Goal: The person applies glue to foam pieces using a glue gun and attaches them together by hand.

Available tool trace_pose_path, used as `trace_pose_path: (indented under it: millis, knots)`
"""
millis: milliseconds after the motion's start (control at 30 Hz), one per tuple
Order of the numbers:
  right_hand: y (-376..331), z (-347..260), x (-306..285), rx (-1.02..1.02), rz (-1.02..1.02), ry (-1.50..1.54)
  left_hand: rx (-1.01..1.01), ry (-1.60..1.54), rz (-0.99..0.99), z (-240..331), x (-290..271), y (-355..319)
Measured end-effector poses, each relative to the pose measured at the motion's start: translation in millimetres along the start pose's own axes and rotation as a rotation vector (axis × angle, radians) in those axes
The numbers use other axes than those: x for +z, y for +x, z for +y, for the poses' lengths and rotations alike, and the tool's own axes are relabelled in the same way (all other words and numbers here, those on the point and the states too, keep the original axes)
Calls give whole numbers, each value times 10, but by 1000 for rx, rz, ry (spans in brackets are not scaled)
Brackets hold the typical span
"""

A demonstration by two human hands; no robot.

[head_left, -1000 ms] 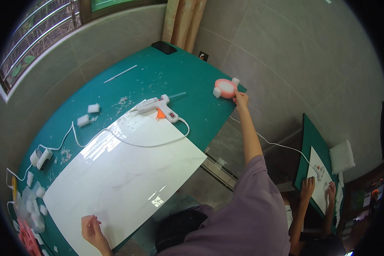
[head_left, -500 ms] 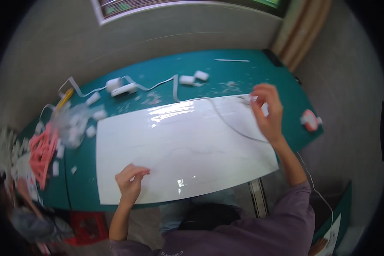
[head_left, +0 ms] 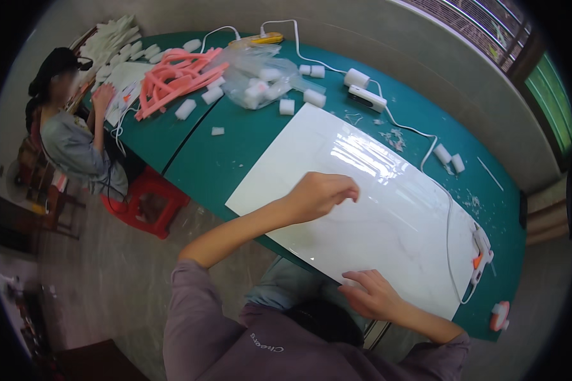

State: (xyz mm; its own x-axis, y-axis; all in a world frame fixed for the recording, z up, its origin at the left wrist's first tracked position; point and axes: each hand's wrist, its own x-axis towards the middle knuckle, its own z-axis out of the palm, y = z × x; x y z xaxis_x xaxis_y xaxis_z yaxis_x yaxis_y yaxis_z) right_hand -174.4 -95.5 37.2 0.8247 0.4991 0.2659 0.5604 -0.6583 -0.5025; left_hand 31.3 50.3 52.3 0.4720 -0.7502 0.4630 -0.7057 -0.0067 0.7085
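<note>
A large glossy white board (head_left: pixel 388 209) lies slantwise on the green table (head_left: pixel 235 146). My left hand (head_left: pixel 321 193) hovers over the board's middle with its fingers curled in; nothing shows in it. My right hand (head_left: pixel 372 295) rests flat on the board's near edge, fingers spread, holding nothing. A white glue gun (head_left: pixel 481 254) with an orange trigger lies off the board's right end, its white cable (head_left: pixel 448 222) trailing across the board.
Pink foam strips (head_left: pixel 178 73), a clear bag of white foam blocks (head_left: pixel 260 76), loose blocks and a white power strip (head_left: pixel 365 96) lie on the far side. A pink-and-white roll (head_left: pixel 499 315) sits at the right corner. A seated person (head_left: pixel 73 140) works at the left, by a red stool (head_left: pixel 149 197).
The view has swung, so the board now lies slantwise. My left hand moved from the near edge to the board's middle. My right hand came back from the far side to the near edge.
</note>
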Motion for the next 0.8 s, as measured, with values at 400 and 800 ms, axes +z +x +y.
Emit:
trace_pose_path:
  millis: [400, 800]
  knots:
    - [-208, 237, 6, 167, 101, 13, 251, 404, -172, -179, 617, 517]
    - [-275, 310, 27, 136, 84, -32, -277, 1016, 369, -709, -1121, 195]
